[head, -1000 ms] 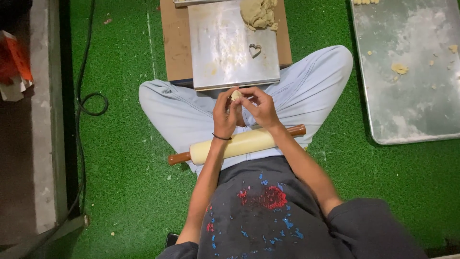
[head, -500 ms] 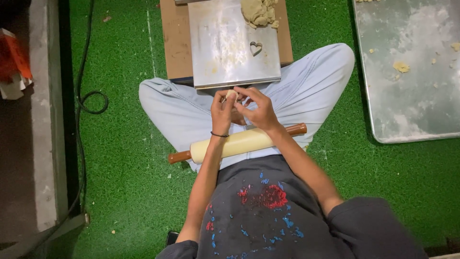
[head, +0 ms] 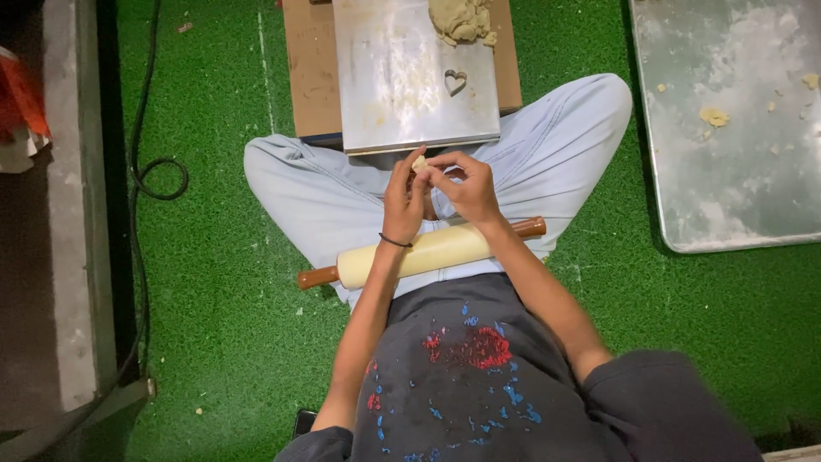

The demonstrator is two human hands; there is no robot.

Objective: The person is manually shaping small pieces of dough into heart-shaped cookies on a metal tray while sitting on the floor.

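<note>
I sit cross-legged on green turf. My left hand (head: 404, 202) and my right hand (head: 463, 186) meet over my lap and pinch a small piece of pale dough (head: 419, 162) between their fingertips. A wooden rolling pin (head: 428, 251) lies across my lap under my wrists. Just beyond my hands is a metal sheet (head: 402, 85) on a brown board (head: 306, 77). On the sheet lie a heart-shaped cutter (head: 455, 81) and, at the far edge, a lump of dough (head: 462, 19).
A large metal tray (head: 727, 154) with scattered dough scraps lies on the turf to the right. A black cable (head: 158, 175) loops on the left beside a grey ledge (head: 73, 214). An orange and white object (head: 21, 107) sits at the far left.
My hands have kept working the small dough piece between the fingertips, staying over my lap close to the sheet's near edge. The rolling pin has not moved.
</note>
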